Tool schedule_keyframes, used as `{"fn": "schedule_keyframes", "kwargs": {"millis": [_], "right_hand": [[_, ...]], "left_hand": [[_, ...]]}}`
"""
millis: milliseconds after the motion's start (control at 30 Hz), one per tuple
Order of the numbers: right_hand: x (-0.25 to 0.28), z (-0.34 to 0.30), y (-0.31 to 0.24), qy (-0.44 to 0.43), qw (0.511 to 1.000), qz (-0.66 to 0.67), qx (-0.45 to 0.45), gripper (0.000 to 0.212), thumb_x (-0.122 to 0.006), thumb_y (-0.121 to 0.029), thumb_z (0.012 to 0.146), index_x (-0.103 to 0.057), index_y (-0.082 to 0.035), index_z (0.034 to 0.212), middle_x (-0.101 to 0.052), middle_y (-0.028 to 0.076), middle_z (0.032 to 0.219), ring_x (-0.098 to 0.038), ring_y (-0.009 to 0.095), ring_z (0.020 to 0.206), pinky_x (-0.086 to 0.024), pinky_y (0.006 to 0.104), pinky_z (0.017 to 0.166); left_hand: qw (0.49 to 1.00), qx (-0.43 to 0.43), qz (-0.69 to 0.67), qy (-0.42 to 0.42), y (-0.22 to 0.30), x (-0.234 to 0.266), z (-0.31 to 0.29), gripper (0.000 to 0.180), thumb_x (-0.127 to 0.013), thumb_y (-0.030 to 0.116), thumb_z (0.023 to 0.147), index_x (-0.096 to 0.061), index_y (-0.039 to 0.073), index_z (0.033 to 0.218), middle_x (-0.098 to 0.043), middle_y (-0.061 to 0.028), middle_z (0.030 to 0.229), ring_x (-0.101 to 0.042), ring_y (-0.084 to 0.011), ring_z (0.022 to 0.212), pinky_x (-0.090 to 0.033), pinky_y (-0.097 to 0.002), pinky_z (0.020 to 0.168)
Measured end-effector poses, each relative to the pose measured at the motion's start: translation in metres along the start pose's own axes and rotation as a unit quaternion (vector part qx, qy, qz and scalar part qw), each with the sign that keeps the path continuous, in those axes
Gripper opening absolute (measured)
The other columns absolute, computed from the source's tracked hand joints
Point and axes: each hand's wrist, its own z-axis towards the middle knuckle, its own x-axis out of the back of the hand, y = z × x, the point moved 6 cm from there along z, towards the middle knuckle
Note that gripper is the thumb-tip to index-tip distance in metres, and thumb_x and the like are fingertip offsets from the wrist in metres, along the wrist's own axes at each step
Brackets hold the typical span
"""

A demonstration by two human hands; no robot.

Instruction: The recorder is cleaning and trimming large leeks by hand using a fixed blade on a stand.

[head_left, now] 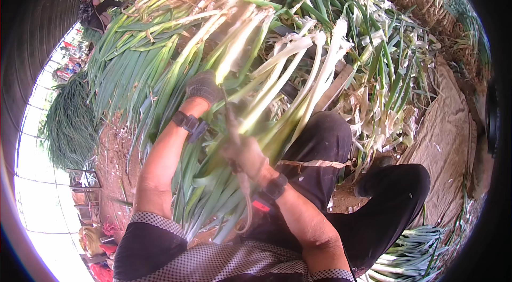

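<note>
My left hand (205, 88), in a dark grey glove, is closed around a long green onion (230, 53) with a white shank and green leaves. The roots point away from me. Closer to my lap, my gloved right hand (244, 156) is blurred, closed on a slim hose-fed tool (232, 122); its exact kind is smeared by motion. A pale hose (247, 202) hangs in a loop below that hand. Just right of the tool lie several peeled green onions (288, 60) with bright white shanks, their leaves running down beside my knee.
A large pile of unpeeled green onions (144, 42) spreads at far left. Stripped leaves and skins (384, 116) heap up on the right beside a brown cloth (445, 122). More onions (410, 252) lie at lower right. Another person (98, 15) is at far left.
</note>
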Motion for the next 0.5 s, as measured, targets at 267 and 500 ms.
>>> {"fn": "schedule_keyframes", "kwargs": {"millis": [267, 500], "right_hand": [[0.003, 0.006, 0.003, 0.031, 0.999, -0.002, 0.032, 0.024, -0.071, -0.017, 0.075, -0.062, 0.004, 0.084, -0.060, 0.007, 0.070, -0.055, 0.017, 0.064, -0.044, 0.0317, 0.060], [0.017, 0.015, 0.004, 0.073, 0.997, 0.018, 0.024, 0.028, -0.071, -0.018, 0.075, -0.062, 0.006, 0.087, -0.059, 0.009, 0.069, -0.055, 0.019, 0.061, -0.044, 0.0332, 0.059]], "left_hand": [[1.000, 0.002, 0.002, -0.003, -0.012, -0.006, -0.021, 0.043, -0.073, 0.028, 0.065, -0.061, 0.003, 0.098, -0.063, -0.0252, 0.097, -0.061, -0.0413, 0.093, -0.049, -0.0471, 0.082], [0.990, -0.049, -0.106, -0.084, -0.018, -0.010, -0.088, 0.043, -0.072, 0.026, 0.070, -0.058, 0.000, 0.103, -0.063, -0.0254, 0.095, -0.062, -0.0400, 0.091, -0.049, -0.0442, 0.081]]}}
